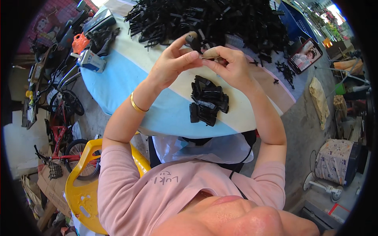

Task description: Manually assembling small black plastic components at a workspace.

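Left hand (173,63): raised above the counter (118,82), fingers curled, thumb and forefinger pinching a small black plastic part (193,40) at its top. Gold bangle (137,105) on that wrist.

Right hand (230,65): close against the left, fingertips meeting it. Fingers pressed together around a small tan piece (210,53), which sits just below the black part. How the tan piece and the black part join, cannot tell.

Directly under both hands, on the counter: a small stack of black plastic pieces (208,103), lying together on the pale stripe of the cloth.

Beyond the hands, far side of the counter: a big loose heap of black plastic parts (212,19), spreading wide. A few strays (285,70) lie to the right of it, near a phone (305,55) with a lit screen, lying flat at the counter's right edge.

Counter is round, covered in cloth banded light blue and cream.

Far left of the counter: an orange tool (80,42), a small white-and-blue box (91,61), dark gloves (103,39).

Off the counter, left: yellow plastic chair (80,188), red bicycle (63,129). Right, on the floor: a fan (325,188) beside a cloth-covered box (334,159).
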`<state>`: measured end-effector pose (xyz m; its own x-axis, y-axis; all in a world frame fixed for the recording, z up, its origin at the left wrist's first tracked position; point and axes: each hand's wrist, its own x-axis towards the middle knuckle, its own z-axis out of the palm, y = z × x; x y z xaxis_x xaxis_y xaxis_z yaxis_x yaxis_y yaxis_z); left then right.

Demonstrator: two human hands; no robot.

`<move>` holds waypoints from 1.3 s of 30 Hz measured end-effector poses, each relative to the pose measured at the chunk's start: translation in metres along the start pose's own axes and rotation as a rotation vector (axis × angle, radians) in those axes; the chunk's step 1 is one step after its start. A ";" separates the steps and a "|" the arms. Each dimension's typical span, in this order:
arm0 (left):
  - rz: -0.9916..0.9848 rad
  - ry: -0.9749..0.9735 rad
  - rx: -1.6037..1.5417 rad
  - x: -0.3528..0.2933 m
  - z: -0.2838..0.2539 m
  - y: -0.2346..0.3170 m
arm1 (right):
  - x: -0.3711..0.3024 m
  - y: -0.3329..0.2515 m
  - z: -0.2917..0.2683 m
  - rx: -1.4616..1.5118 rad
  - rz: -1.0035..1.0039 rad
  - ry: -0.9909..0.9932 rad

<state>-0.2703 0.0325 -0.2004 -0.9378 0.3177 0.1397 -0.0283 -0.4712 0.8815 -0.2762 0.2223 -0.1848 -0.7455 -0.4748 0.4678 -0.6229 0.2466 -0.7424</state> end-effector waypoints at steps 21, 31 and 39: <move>0.486 0.082 1.043 -0.007 0.007 -0.005 | -0.004 0.006 0.011 -0.091 -0.226 0.072; 0.166 0.073 0.573 -0.008 0.007 0.000 | -0.005 0.000 0.011 -0.020 -0.151 0.192; 0.077 0.027 0.213 -0.009 0.003 0.006 | 0.000 0.010 -0.009 -0.317 0.234 0.264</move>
<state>-0.2607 0.0295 -0.1946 -0.9433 0.2641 0.2010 0.1149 -0.3084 0.9443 -0.2841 0.2325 -0.1877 -0.8835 -0.1547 0.4421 -0.4422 0.5863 -0.6787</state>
